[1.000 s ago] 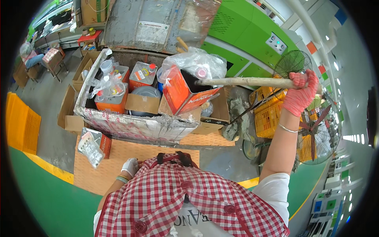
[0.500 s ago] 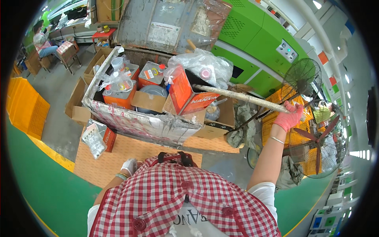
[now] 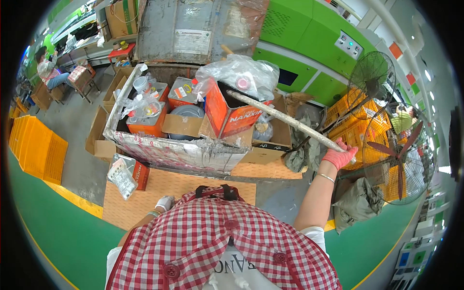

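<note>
1. Factory floor (image 3: 63, 237), green with yellow striping along the lower left of the frame and grey toward the upper left; a green machine (image 3: 299, 43) with a control panel (image 3: 349, 44) occupies the upper right of centre.
2. Right hand (image 3: 340, 154), in a pinkish-red knit glove at right of centre, its fingers wrapped around the near end of a pale wooden pole (image 3: 290, 122).
3. Pole, slanting up and leftward; its far end enters the dark open mouth of a tilted square orange can (image 3: 217, 111) at the centre of the frame.
4. Clear plastic bag (image 3: 232, 67), crumpled just beside the can's upper edge.
5. Grimy white-walled bin (image 3: 179, 155), upper left of centre, containing further orange-sided tins (image 3: 147, 129).
6. Left hand (image 3: 165, 203), white-gloved, left of lower centre beside the checked apron (image 3: 208, 227); whether its fingers are spread or closed cannot be told.
7. Tan sheet (image 3: 140, 208) below the bin, bearing a small orange-sided box (image 3: 141, 175) with a clear packet (image 3: 122, 179) against it.
8. Wire-caged fan (image 3: 400, 154), right edge, near yellow crates (image 3: 360, 140).
</note>
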Demonstrator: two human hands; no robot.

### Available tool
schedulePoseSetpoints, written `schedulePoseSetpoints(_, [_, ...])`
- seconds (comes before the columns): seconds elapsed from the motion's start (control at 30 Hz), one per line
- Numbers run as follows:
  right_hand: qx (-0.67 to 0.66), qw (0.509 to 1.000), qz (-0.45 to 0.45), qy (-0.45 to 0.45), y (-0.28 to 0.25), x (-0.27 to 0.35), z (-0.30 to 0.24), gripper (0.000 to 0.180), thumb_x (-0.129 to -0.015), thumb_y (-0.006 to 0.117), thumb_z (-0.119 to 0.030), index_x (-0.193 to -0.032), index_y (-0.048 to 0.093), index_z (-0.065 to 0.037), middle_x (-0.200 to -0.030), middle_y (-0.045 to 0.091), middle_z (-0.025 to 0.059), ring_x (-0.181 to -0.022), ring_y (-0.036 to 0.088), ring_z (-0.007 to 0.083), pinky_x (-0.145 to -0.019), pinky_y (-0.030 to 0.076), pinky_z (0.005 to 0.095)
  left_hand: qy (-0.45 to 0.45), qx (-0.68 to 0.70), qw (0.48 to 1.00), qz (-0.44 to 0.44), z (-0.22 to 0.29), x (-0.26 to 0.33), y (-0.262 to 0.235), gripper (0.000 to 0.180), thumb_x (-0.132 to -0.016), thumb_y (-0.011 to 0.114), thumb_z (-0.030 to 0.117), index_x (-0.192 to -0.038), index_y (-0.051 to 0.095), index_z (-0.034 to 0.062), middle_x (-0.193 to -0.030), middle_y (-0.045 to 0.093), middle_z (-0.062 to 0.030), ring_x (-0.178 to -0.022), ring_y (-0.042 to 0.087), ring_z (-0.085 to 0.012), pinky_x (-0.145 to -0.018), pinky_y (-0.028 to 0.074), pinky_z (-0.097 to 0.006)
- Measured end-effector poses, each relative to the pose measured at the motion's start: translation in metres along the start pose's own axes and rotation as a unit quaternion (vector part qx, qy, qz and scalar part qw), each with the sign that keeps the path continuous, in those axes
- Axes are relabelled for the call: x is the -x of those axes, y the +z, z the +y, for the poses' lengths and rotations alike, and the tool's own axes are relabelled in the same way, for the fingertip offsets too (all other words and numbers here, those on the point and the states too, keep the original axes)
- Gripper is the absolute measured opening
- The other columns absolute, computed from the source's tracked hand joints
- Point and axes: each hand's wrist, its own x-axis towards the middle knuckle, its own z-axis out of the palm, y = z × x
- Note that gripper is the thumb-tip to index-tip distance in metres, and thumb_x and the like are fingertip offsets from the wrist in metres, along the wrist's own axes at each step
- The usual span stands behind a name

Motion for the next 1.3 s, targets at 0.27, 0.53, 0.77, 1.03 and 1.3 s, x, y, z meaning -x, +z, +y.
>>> schedulePoseSetpoints(0.27, [-0.006,0.999,0.04,-0.011,-0.004,-0.003,0.003,0.033,-0.086,0.057,-0.042,-0.081,0.044,-0.012,-0.072,0.043,0.0008,-0.062,0.043,0.0189,-0.073,0.047,0.0398,0.09,-0.152,0.984,-0.039,0.016,-0.017,-0.01,0.025,-0.087,0.044,0.02,-0.083,0.059,0.0001,-0.08,0.064,-0.0146,-0.074,0.063,-0.0244,-0.062,0.049,-0.036])
schedulePoseSetpoints(0.53, [0.029,0.99,0.129,0.054,-0.022,-0.042,0.002,0.044,-0.087,0.054,-0.046,-0.067,0.033,-0.012,-0.055,0.029,-0.0002,-0.054,0.035,0.0171,-0.07,0.048,0.0397,-0.127,0.306,0.944,-0.015,0.025,-0.017,0.004,0.021,-0.086,0.045,0.018,-0.091,0.055,0.0006,-0.082,0.063,-0.0154,-0.072,0.062,-0.0258,-0.06,0.05,-0.038])
schedulePoseSetpoints(0.77, [0.076,0.987,0.132,0.059,-0.011,-0.058,0.009,0.045,-0.087,0.053,-0.044,-0.064,0.031,-0.011,-0.058,0.031,0.0011,-0.055,0.036,0.0183,-0.07,0.049,0.0403,-0.164,0.377,0.912,0.003,0.007,-0.009,0.005,0.021,-0.086,0.047,0.017,-0.098,0.051,0.001,-0.085,0.062,-0.0162,-0.07,0.062,-0.0269,-0.058,0.05,-0.039])
schedulePoseSetpoints(1.03, [0.146,0.987,-0.057,-0.04,0.065,-0.007,-0.005,0.054,-0.087,0.051,-0.046,-0.113,0.041,0.0,-0.084,0.049,0.0153,-0.091,0.046,0.0251,-0.087,0.044,0.0403,-0.187,0.457,0.87,0.003,0.006,-0.001,0.011,0.017,-0.083,0.046,0.015,-0.093,0.051,0.003,-0.084,0.062,-0.0175,-0.071,0.062,-0.0299,-0.062,0.051,-0.041])
schedulePoseSetpoints(1.3, [0.148,0.907,-0.345,-0.191,0.167,0.141,0.04,0.021,-0.086,0.058,-0.023,-0.086,0.054,-0.002,-0.056,0.054,0.0065,-0.052,0.054,0.0191,-0.062,0.049,0.0311,0.03,0.034,0.998,0.031,-0.035,-0.041,-0.001,0.016,-0.078,0.052,0.019,-0.077,0.055,0.0036,-0.074,0.061,-0.0178,-0.067,0.06,-0.0324,-0.06,0.047,-0.041])
